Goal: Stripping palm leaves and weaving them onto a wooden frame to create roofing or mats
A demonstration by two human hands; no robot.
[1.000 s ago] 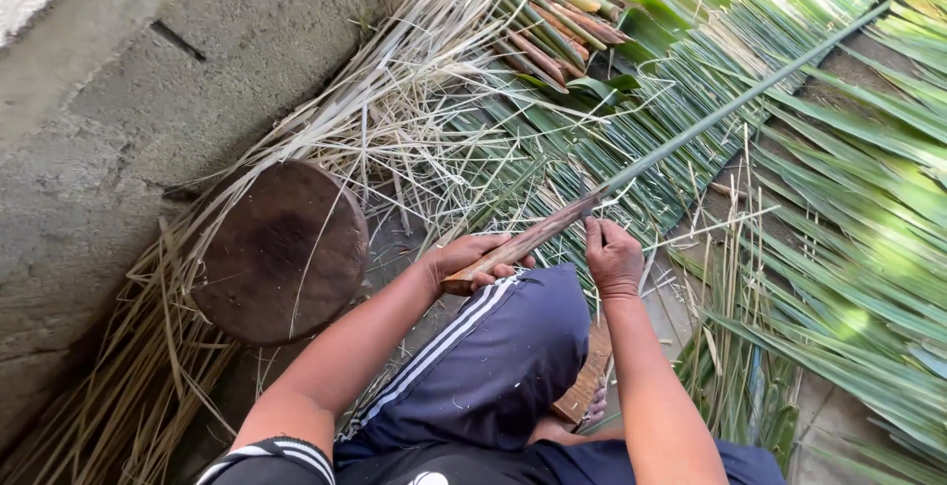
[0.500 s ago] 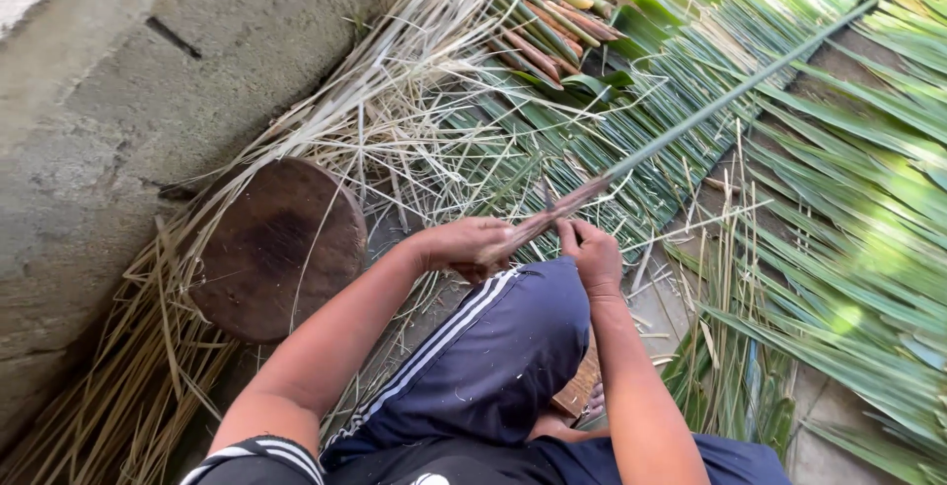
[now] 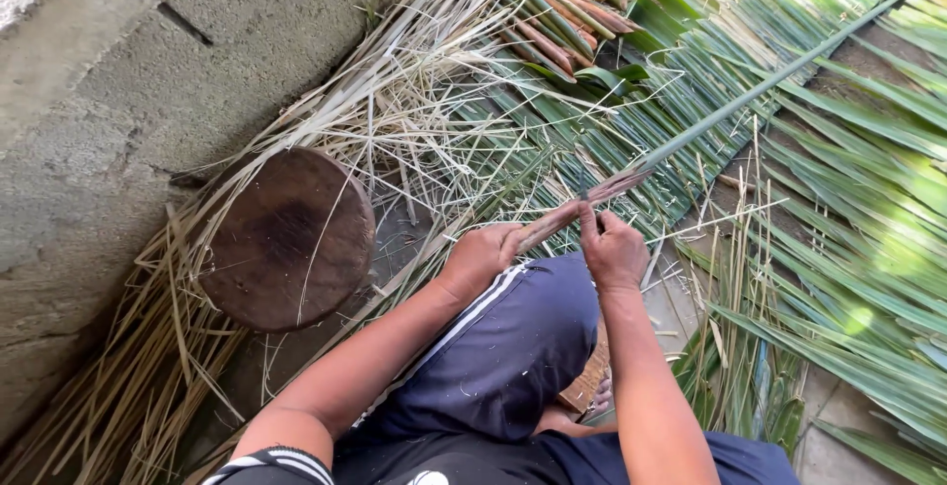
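Note:
My left hand [image 3: 481,258] is closed round the brown handle of a knife [image 3: 552,225], whose blade points up and to the right. My right hand [image 3: 614,250] sits just right of it, pinching the near end of a long thin green palm leaflet [image 3: 760,92]. The leaflet stretches away to the upper right, over the fronds on the ground. The blade meets the leaflet's frayed end [image 3: 621,186] just above my right fingers. Both hands hover over my raised knee in dark blue trousers with white stripes [image 3: 513,347].
A round dark wooden block [image 3: 286,238] lies to the left of my knee, against a rough concrete wall [image 3: 99,120]. Dry pale strips [image 3: 424,100] are heaped around it. Green palm fronds [image 3: 848,248] cover the ground to the right, and cut brown stalks [image 3: 562,21] lie at the top.
My hands have drawn closer together and shifted slightly. The knife blade now lies at the leaflet's end, right by my right fingers. The view has moved a little.

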